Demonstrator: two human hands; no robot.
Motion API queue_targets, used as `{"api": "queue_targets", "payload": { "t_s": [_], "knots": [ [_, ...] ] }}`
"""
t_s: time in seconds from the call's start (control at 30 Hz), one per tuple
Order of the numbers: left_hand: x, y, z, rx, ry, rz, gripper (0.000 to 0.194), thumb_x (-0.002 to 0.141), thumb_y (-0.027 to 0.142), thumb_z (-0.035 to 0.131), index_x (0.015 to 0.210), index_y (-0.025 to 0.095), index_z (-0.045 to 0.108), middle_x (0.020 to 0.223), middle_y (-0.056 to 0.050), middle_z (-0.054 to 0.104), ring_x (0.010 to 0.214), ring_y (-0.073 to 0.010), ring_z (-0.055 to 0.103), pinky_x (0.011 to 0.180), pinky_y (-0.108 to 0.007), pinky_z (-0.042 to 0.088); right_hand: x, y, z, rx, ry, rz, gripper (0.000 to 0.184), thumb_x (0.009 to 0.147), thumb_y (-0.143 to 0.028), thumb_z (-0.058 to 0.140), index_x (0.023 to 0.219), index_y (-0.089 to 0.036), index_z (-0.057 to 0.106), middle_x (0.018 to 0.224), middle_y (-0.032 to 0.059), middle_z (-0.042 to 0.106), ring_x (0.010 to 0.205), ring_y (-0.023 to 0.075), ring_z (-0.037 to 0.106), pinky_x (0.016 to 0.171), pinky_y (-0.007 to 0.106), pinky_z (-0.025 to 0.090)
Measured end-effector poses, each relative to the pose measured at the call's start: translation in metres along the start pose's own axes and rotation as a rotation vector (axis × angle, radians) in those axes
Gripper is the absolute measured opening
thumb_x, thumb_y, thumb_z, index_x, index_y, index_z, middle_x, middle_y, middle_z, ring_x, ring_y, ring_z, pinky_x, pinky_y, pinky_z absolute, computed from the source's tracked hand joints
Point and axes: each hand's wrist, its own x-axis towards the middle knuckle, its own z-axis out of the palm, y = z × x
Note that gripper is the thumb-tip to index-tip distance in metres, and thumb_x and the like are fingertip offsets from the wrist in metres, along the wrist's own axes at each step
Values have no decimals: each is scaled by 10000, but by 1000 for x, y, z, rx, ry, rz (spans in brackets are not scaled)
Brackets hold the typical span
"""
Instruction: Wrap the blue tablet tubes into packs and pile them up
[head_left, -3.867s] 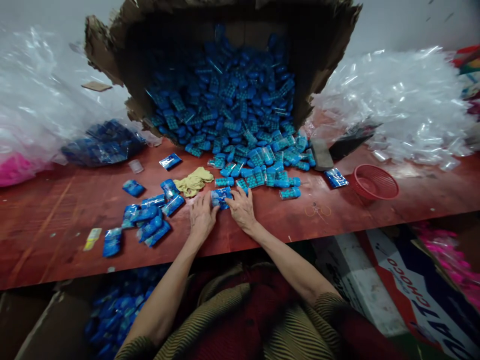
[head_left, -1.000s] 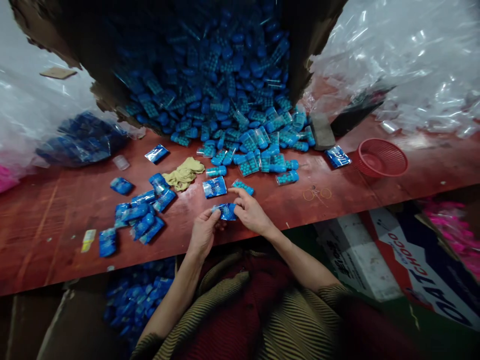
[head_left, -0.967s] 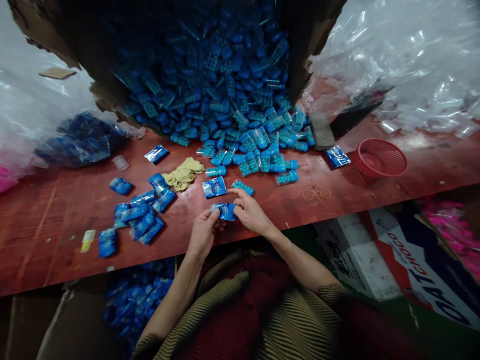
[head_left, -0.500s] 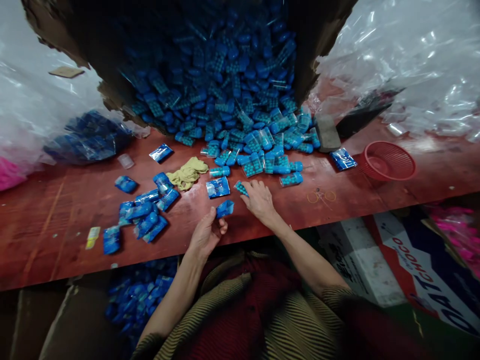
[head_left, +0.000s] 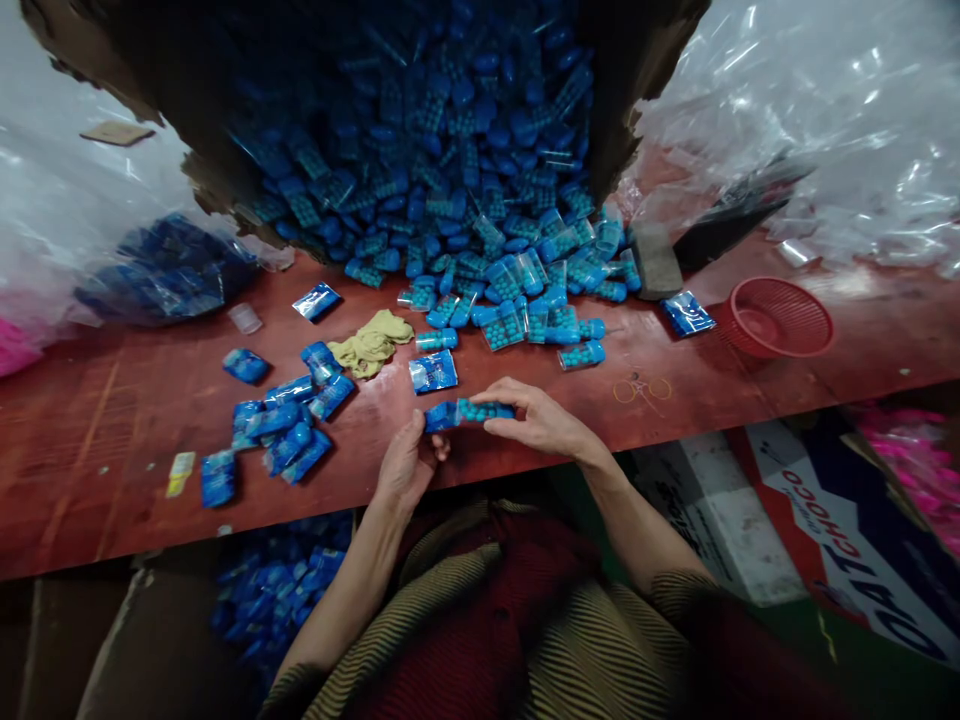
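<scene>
Well to the left of the left hand (head_left: 409, 462), plump blue packets (head_left: 283, 420) lie in a cluster; nearer, ahead and slightly left of it, sits a crumpled yellow cloth (head_left: 371, 343). That hand pinches a small blue pouch (head_left: 440, 416), with a flat packet (head_left: 433, 371) lying beyond. The right hand (head_left: 546, 422) grips a bead-filled bottle (head_left: 484, 410), its clear end at the pouch; whether inside, I cannot tell. Well right of this hand stands a red basket (head_left: 799, 345).
</scene>
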Motion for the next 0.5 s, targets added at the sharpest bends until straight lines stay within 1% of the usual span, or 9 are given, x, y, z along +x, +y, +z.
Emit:
{"api": "queue_targets", "payload": {
  "t_s": [0.1, 0.23, 0.33, 0.5],
  "knots": [
    [0, 0, -1, 15, -6, 9, 360, 638, 465, 749, 701, 143, 601, 458, 21, 523, 438, -98, 493, 411, -208, 362, -1, 0, 0, -1, -14, -7, 320, 802, -217, 601, 1119, -237, 647, 965, 23, 594, 876, 143, 573, 812, 303, 461],
    [-1, -1, -2, 41, -71, 35, 368, 649, 481, 736, 686, 142, 600, 460, 17, 517, 448, -99, 495, 432, -214, 376, -2, 3, 3, -5, -10, -3, 292, 809, -208, 595, 1094, -228, 657, 947, 20, 595, 881, 139, 581, 842, 308, 455],
    [0, -2, -5, 66, -98, 55, 362, 665, 485, 722, 668, 144, 597, 464, 12, 526, 456, -101, 503, 440, -215, 383, -2, 1, 5, -36, 5, -3, 277, 819, -217, 588, 1088, -220, 655, 959, 26, 588, 893, 140, 580, 844, 304, 455],
    [-1, -1, -7, 123, -81, 109, 371, 671, 485, 711, 610, 146, 575, 471, 3, 550, 469, -110, 522, 445, -220, 402, -4, -1, 7, -118, 50, -23, 275, 825, -202, 587, 1094, -208, 641, 935, 28, 565, 869, 140, 569, 836, 312, 457]
  ]
}}
